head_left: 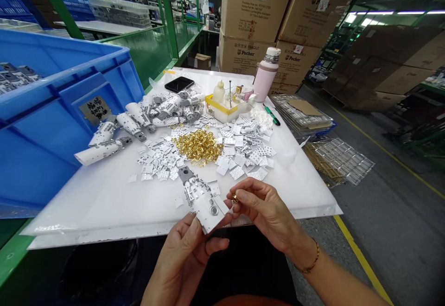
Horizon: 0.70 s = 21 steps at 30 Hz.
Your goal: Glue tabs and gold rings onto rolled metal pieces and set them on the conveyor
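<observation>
My left hand [187, 250] grips a white strip of small stacked parts [205, 199] with a round metal eyelet near its lower end. My right hand [267, 208] pinches a small gold ring [235, 198] just to the right of that strip, almost touching it. Both hands are at the near edge of the white board [104, 204]. Behind them lies a pile of gold rings [199, 146], flanked by loose small white pieces [243, 148].
A big blue crate [52, 125] stands at left. Rolled white strips [114, 139], a black phone [179, 84], a small yellow-edged tray [225, 106], a pink bottle [266, 74] and a green pen [271, 115] lie further back. Cardboard boxes [253, 14] behind; clear trays [340, 157] at right.
</observation>
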Each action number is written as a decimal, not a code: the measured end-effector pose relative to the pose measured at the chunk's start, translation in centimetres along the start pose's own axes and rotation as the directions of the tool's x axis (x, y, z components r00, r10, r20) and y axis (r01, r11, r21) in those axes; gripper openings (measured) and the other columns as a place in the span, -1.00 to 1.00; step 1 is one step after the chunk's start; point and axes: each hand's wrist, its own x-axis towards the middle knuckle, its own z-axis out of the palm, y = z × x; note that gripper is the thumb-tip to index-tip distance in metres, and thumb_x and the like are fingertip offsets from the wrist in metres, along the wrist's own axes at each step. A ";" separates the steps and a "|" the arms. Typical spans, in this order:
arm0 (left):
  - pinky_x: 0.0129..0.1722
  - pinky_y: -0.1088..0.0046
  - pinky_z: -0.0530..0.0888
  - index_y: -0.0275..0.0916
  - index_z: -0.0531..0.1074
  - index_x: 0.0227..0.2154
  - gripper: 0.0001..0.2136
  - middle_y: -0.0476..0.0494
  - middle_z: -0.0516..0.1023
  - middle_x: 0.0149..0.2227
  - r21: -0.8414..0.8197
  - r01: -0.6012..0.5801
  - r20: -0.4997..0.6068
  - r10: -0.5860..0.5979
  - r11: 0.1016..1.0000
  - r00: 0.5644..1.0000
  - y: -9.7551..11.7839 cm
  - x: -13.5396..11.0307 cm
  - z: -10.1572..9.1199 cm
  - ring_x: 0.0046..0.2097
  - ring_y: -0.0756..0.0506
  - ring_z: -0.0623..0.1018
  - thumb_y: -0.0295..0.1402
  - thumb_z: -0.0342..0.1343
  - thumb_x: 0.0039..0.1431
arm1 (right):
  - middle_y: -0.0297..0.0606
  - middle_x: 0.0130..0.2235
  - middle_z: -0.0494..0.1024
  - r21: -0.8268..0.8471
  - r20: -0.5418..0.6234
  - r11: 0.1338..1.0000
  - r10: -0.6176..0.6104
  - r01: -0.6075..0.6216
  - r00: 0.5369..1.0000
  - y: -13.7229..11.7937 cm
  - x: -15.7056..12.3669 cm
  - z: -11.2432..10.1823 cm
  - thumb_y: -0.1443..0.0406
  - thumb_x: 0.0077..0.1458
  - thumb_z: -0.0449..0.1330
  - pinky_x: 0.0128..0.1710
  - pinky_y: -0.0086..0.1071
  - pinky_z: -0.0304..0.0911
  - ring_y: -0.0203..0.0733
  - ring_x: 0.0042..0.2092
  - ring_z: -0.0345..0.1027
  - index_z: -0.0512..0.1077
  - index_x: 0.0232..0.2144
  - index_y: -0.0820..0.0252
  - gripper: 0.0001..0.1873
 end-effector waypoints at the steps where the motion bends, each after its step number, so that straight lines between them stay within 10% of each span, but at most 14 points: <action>1: -0.34 0.47 0.55 -0.13 0.59 -0.18 -0.78 -0.20 0.57 -0.04 -0.002 0.001 0.014 -0.001 1.000 1.000 0.0 0.1 0.0 -0.03 -0.24 0.53 -0.25 0.17 0.13 | -0.35 -0.39 0.55 -0.023 0.003 1.000 -0.014 0.014 1.000 0.1 -0.1 0.0 0.28 0.02 0.34 -0.29 -0.50 0.39 -0.41 -0.42 0.40 0.51 -0.38 0.20 -0.88; 21: -0.31 0.48 0.55 -0.10 0.59 -0.19 -0.80 -0.16 0.56 -0.02 0.015 -0.003 0.017 0.003 1.000 1.000 -0.3 -0.2 -0.1 0.01 -0.24 0.51 -0.27 0.16 0.14 | -0.27 -0.27 0.61 -0.270 0.053 0.955 -0.110 0.121 0.992 0.2 -1.0 -0.6 0.26 0.08 0.29 -0.16 -0.33 0.43 -0.23 -0.27 0.52 0.55 -0.27 0.18 -0.85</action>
